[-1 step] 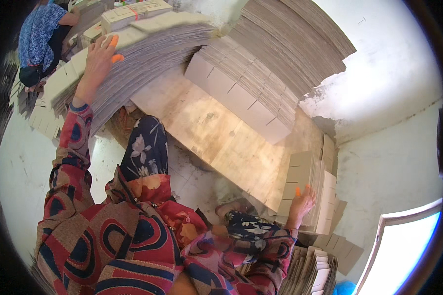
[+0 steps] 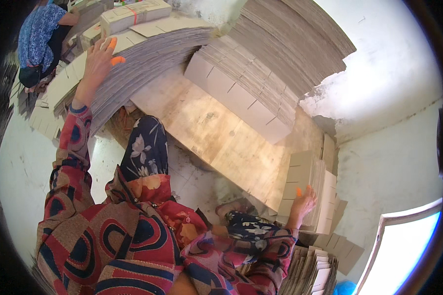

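Note:
My left hand (image 2: 98,60) reaches to the upper left, at the edge of a wide, tall stack of cardboard sheets (image 2: 147,66). Its fingers are apart, with orange covers on some fingertips, and no object shows in it. A loose cardboard sheet (image 2: 174,25) lies on top of that stack. At the lower right, my right hand (image 2: 304,202) rests against a stack of slotted cardboard pieces (image 2: 296,172). Its fingers are also spread, with orange on the fingertips, and it grips nothing that I can see.
A wooden board (image 2: 216,130) spans the middle, bearing a long stack of slotted cardboard (image 2: 241,101). Behind rises another tall stack (image 2: 290,44) against the wall. A strapped cardboard bundle (image 2: 135,15) sits at upper left near another person (image 2: 39,37). More cardboard pieces (image 2: 310,270) stand lower right.
My left hand has shifted slightly downward. The loose sheet on top of the left stack now lies a little lower and flatter. My right hand has barely moved.

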Motion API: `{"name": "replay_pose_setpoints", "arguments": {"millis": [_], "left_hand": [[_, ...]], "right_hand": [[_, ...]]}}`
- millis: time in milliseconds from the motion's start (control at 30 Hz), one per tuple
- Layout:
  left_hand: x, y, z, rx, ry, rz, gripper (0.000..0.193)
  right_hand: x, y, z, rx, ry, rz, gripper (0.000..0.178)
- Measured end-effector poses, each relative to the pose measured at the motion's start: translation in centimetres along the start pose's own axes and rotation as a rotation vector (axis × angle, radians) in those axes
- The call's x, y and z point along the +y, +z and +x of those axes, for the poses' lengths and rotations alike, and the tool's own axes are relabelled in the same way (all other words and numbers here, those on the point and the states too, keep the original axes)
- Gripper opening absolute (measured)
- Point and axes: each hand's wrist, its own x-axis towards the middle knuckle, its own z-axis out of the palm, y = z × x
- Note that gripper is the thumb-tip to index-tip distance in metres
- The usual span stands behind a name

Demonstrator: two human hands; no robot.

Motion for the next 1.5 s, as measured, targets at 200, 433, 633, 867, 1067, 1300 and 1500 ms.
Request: {"name": "replay_pose_setpoints", "arguments": {"millis": [200, 433, 633, 867, 1067, 1300, 1500], "left_hand": [[5.9, -0.6, -3.7, 0.008, 0.152, -0.490, 0.062], [14.5, 1.0, -13.0, -0.531, 0.272, -0.765, 0.056], [14.7, 2.0, -13.8, -0.622, 0.139, -0.730, 0.054], [15.0, 2.3, -13.7, -0.588, 0.156, -0.724, 0.052], [14.9, 1.5, -13.4, -0.597, 0.113, -0.755, 0.050], [15.0, 2.0, -13.4, -0.619, 0.121, -0.745, 0.052], [15.8, 2.7, -9.4, -0.698, 0.224, -0.837, 0.053]], "right_hand": [[2.3, 2.3, 0.2, -0.084, 0.252, -0.102, 0.060], [4.0, 4.6, -0.2, -0.166, 0.387, -0.166, 0.076], [6.6, 6.3, -0.1, -0.331, 0.290, -0.164, 0.072], [10.6, 10.7, -0.7, -0.054, 0.153, -0.117, 0.049], [9.2, 8.7, -0.2, -0.029, 0.317, 0.029, 0.037], [8.0, 6.7, 1.1, 0.105, 0.369, 0.334, 0.040], [4.3, -0.3, 3.4, 0.411, 0.520, 0.448, 0.025]]}}
